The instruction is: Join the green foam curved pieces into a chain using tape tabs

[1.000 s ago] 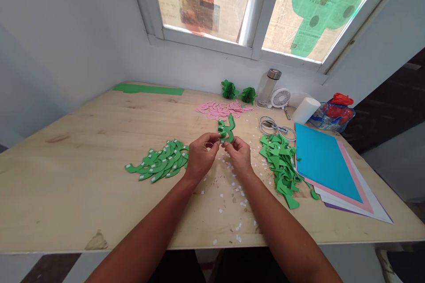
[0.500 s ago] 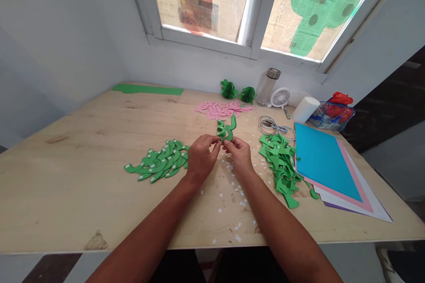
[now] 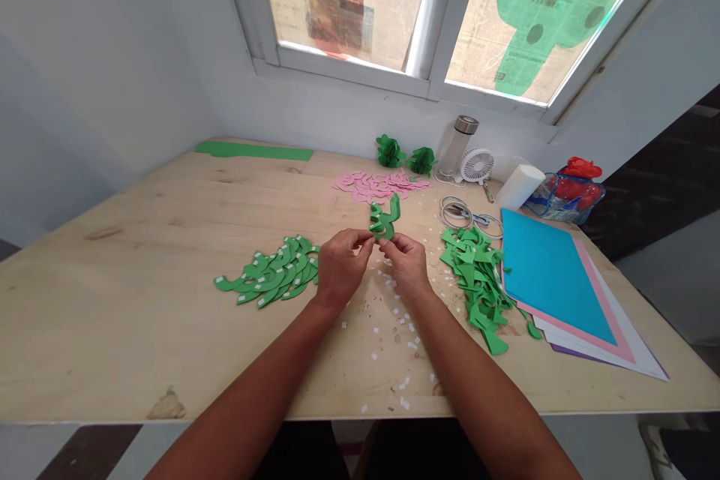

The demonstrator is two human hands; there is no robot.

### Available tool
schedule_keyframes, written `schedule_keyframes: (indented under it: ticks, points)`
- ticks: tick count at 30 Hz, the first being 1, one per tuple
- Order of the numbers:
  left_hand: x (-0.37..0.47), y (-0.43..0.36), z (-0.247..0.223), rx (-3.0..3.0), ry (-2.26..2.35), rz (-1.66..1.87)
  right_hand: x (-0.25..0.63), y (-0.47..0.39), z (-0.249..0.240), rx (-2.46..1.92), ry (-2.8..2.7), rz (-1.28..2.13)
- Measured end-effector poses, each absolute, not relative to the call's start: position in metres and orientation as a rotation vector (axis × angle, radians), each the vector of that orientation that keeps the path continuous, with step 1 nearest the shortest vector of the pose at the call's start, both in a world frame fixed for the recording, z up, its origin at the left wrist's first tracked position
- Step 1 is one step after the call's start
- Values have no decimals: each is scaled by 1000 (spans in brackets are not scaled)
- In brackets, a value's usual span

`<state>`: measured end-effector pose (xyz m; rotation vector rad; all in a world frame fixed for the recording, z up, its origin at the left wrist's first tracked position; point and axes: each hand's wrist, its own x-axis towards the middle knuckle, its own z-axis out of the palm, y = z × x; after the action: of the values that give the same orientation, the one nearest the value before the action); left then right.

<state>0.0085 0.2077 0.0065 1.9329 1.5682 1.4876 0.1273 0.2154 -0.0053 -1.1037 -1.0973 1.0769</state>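
Note:
Both hands meet over the middle of the table, pinching the lower edge of a curved green paper cutout [image 3: 387,225]. My left hand [image 3: 341,262] closes thumb and fingers on its left side. Opposite it, my right hand [image 3: 407,262] pinches the right side with its fingertips. The cutout stands up above the fingers, with bent, wavy arms; the gripped edge is partly hidden. Left of my left hand lies an overlapping pile of green curved cutouts [image 3: 281,270] with small white squares on them. Small white paper bits [image 3: 397,311] are scattered beneath and between my forearms.
Green paper scraps [image 3: 478,289] lie to the right, beside stacked coloured sheets [image 3: 554,277]. Scissors [image 3: 475,218] and tape rings [image 3: 454,213] sit behind them. Further back are pink cutouts [image 3: 376,184], a glass bottle [image 3: 454,150], a small fan [image 3: 477,164] and a white roll [image 3: 520,187].
The view has shifted slightly, so the table things appear a little further right. Both hands keep their pinch on the green cutout, with its upper part turned slightly.

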Motion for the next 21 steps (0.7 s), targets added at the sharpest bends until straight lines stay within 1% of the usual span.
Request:
schedule_keyframes:
  ticks: [8, 21]
  points:
    - [8, 209, 7, 1674, 1480, 1474, 127, 216, -4, -1089, -1098, 1062]
    - [8, 211, 7, 1633, 1484, 1458, 128, 217, -6, -1113, -1148, 1024]
